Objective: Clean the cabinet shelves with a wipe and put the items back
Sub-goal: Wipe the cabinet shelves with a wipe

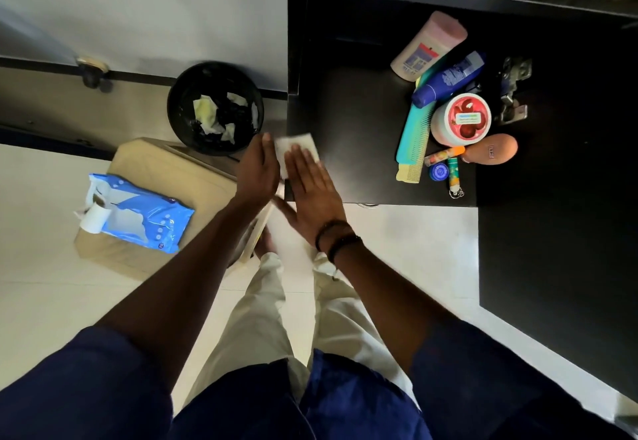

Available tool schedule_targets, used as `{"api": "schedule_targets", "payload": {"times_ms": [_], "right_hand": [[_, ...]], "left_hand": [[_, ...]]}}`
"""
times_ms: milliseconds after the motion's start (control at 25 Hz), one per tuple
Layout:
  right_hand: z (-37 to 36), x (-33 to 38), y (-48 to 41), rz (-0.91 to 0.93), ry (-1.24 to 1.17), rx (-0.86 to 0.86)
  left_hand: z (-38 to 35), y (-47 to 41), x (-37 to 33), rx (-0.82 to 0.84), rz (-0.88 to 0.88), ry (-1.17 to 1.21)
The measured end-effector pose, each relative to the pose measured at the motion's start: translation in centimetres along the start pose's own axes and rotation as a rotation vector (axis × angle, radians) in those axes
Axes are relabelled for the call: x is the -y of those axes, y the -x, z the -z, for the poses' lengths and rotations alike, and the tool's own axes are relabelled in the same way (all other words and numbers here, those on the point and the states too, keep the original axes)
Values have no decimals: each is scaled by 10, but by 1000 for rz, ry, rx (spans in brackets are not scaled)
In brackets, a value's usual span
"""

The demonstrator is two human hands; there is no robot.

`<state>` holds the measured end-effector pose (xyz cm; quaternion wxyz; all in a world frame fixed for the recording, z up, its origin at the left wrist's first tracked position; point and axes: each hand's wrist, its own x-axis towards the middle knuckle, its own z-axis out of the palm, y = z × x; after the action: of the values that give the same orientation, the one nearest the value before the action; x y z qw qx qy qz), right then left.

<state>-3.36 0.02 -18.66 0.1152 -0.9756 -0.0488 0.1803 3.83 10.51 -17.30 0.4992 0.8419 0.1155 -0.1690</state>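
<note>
Fingers (305,163) of left hand (257,172) and right hand (312,194) lie straight against the wipe (297,143) at the shelf (345,122) edge, bin (172,108) just beyond, toiletries (461,118) crowded well right, pack (145,213) on a box (155,163) left.

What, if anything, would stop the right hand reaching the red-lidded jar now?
Probably nothing, so yes. The right hand lies flat on the wipe at the shelf's left edge. Bare shelf runs from there to the jar, with only the flat comb lying alongside it.
</note>
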Motion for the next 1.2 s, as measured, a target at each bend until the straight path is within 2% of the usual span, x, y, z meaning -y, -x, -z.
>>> {"api": "schedule_targets", "payload": {"times_ms": [120, 280, 320, 440, 480, 560, 760, 920, 1000, 1080, 1200], "right_hand": [[-12, -27, 64, -44, -7, -8], [-3, -46, 60, -329, -33, -86], [2, -41, 42, -297, -36, -80], [20, -21, -33, 23, 40, 25], [28, -17, -57, 50, 45, 18], [34, -19, -83, -39, 11, -11], [27, -46, -48, -213, -46, -108], [59, -60, -108, -379, -178, -96], [75, -56, -146, -306, -238, -46], [78, -49, -156, -169, -166, -22], [75, -66, -138, -189, 10, -116]], "left_hand": [[-9, 6, 2, 55, -13, 11], [-14, 7, 2, 66, 39, 10], [-14, 7, 0, 47, 58, 9], [-12, 3, -2, 20, 48, 59], [-11, 1, -1, 17, 29, 80], [-8, -4, -4, 10, 25, 95], [-5, -12, -11, 15, 9, 48], [-7, -16, -10, 39, -3, 35], [-8, -18, -11, 47, -3, 30], [-7, -18, -11, 58, -3, 44], [-6, -18, -12, 60, -15, 38]]}}
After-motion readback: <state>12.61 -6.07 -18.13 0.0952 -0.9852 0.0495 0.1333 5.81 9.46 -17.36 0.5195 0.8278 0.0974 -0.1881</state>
